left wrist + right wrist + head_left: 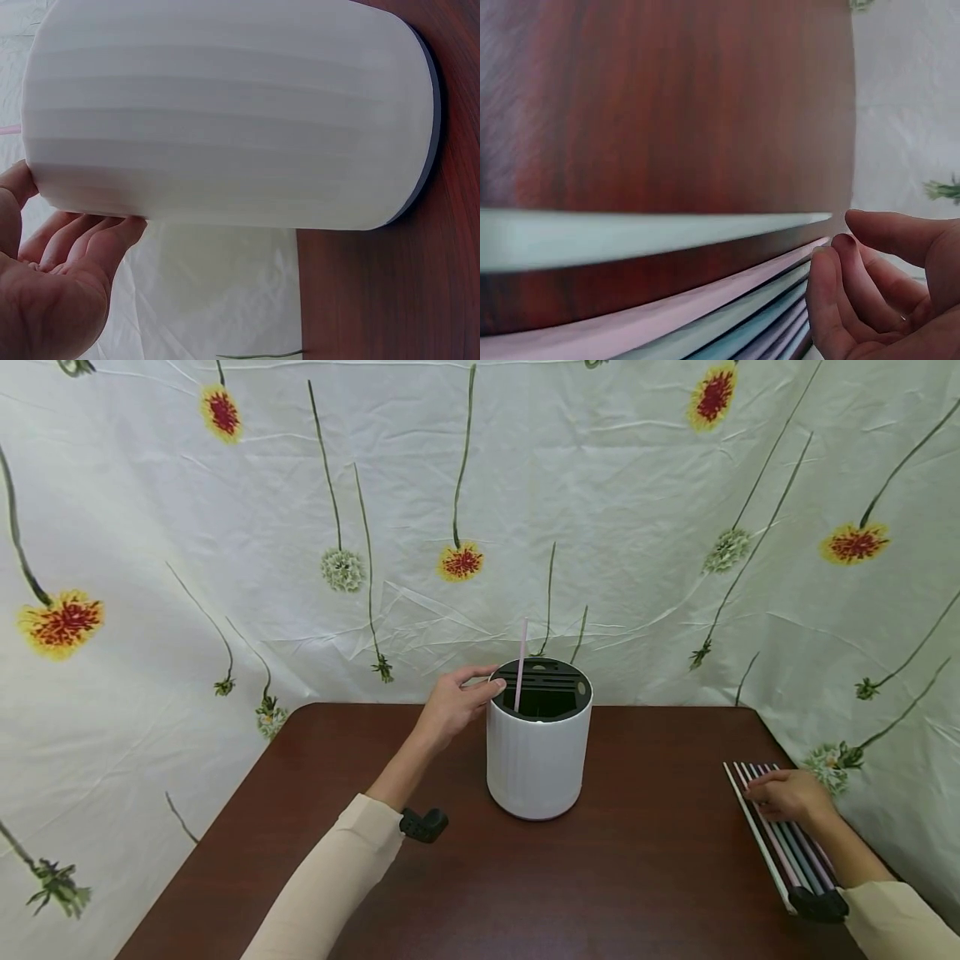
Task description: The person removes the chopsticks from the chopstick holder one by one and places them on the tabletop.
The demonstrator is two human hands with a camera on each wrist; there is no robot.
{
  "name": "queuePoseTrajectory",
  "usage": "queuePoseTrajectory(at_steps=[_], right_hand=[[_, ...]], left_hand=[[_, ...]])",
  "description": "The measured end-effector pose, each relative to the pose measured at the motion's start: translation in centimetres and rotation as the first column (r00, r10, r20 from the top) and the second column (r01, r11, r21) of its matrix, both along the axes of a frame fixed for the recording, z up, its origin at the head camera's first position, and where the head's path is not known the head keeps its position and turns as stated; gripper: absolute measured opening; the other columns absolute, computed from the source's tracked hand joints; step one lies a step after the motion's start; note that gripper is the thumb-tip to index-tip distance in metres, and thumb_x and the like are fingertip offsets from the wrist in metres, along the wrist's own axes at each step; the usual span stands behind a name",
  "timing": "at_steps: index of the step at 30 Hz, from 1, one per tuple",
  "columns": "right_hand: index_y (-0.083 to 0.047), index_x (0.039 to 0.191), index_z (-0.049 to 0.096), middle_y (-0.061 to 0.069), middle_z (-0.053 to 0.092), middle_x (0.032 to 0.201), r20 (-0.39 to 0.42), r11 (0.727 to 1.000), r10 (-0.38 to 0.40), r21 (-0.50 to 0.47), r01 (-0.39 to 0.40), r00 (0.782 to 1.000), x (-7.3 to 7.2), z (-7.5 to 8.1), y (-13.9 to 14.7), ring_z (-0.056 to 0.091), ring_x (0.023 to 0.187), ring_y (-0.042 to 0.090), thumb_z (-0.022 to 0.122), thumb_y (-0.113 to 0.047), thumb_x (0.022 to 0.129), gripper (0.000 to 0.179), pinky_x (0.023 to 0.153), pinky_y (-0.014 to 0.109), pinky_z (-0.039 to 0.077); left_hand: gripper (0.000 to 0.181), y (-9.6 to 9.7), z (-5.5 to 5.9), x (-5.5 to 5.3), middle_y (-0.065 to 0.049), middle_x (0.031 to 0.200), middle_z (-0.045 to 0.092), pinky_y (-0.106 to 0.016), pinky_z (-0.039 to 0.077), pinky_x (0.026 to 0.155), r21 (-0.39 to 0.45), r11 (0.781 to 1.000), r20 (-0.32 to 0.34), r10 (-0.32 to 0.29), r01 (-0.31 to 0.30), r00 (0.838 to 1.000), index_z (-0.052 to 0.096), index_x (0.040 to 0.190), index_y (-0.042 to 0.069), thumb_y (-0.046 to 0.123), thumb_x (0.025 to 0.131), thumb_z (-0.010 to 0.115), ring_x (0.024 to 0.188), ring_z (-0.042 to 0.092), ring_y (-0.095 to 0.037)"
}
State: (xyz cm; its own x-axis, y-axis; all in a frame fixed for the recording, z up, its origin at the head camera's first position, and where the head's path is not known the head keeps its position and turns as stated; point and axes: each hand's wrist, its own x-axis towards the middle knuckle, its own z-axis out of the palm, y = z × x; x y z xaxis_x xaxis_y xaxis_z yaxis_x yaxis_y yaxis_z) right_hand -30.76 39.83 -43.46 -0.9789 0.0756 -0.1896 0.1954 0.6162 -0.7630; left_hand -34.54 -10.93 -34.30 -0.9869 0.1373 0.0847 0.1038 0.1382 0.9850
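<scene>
A white, round pen holder point(536, 768) with a black slotted top point(551, 677) stands upright on the table. One thin pink straw point(522, 647) pokes up out of its large opening. My left hand point(453, 700) grips the holder's left upper edge, thumb at the rim and fingers along the side point(82, 244). Over on the right, my right hand point(791, 795) hovers at the far ends of a row of pastel straws. In the right wrist view, its thumb stands apart from the fingers near the tip of a pale green straw point(630, 236); fingertips are close to a pink straw point(667, 307).
The dark brown table point(637, 860) ends in a back edge just behind the holder. A white flowered cloth point(600, 485) hangs behind and at both sides. Several straws lie side by side near the table's right edge, beneath my right wrist.
</scene>
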Motion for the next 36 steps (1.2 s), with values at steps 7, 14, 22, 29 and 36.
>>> queuePoseTrajectory(at_steps=[7,14,22,29,36], right_hand=[[0.017,0.127,0.059,0.021,0.072,0.100,-0.066,1.000,-0.005,0.026,0.007,0.998,-0.7,2.6,-2.0,0.071,0.079,0.017,0.064,-0.020,0.099,0.047,0.070,0.035,0.063],[0.009,0.135,0.058,0.025,0.071,0.116,-0.176,0.999,0.045,0.033,-0.040,0.983,-1.8,7.1,-6.6,0.072,0.080,0.011,0.067,-0.027,0.098,0.053,0.072,0.031,0.062],[-0.004,0.135,0.063,0.022,0.066,0.131,-0.282,0.996,0.084,0.018,-0.082,0.956,-2.0,12.5,-13.5,0.073,0.089,0.008,0.068,-0.036,0.097,0.050,0.081,0.028,0.059],[-0.006,0.131,0.067,0.020,0.067,0.131,-0.301,0.980,0.149,-0.085,-0.182,0.942,-2.1,15.8,-19.6,0.073,0.095,0.011,0.069,-0.028,0.097,0.040,0.099,0.042,0.055],[0.001,0.126,0.068,0.020,0.064,0.133,-0.338,0.922,0.199,-0.254,-0.293,0.920,-2.6,16.4,-24.2,0.073,0.100,0.020,0.070,-0.014,0.095,0.035,0.094,0.034,0.058]], left_hand=[[0.043,0.0,0.0,-0.1,-0.008,0.134,0.067,-0.043,0.050,0.108,0.007,1.000,0.001,0.011,-0.011,1.000,0.066,0.135,0.020,0.032,0.095,0.074,0.128,0.062,-0.022],[0.043,-0.1,0.0,0.0,-0.008,0.135,0.067,-0.044,0.050,0.108,0.006,1.000,0.002,0.012,-0.012,1.000,0.066,0.136,0.020,0.032,0.095,0.073,0.128,0.062,-0.022],[0.044,0.0,0.1,-0.1,-0.008,0.135,0.066,-0.043,0.050,0.107,0.000,1.000,0.007,0.016,-0.016,1.000,0.067,0.135,0.019,0.033,0.094,0.074,0.127,0.063,-0.023],[0.044,0.0,0.2,0.0,-0.008,0.135,0.066,-0.043,0.051,0.107,-0.010,1.000,-0.004,0.012,-0.012,1.000,0.067,0.135,0.020,0.033,0.095,0.074,0.127,0.063,-0.023],[0.043,0.0,0.0,0.0,-0.008,0.133,0.067,-0.044,0.051,0.107,-0.004,1.000,0.000,0.011,-0.011,1.000,0.067,0.135,0.020,0.033,0.095,0.074,0.127,0.063,-0.022]])
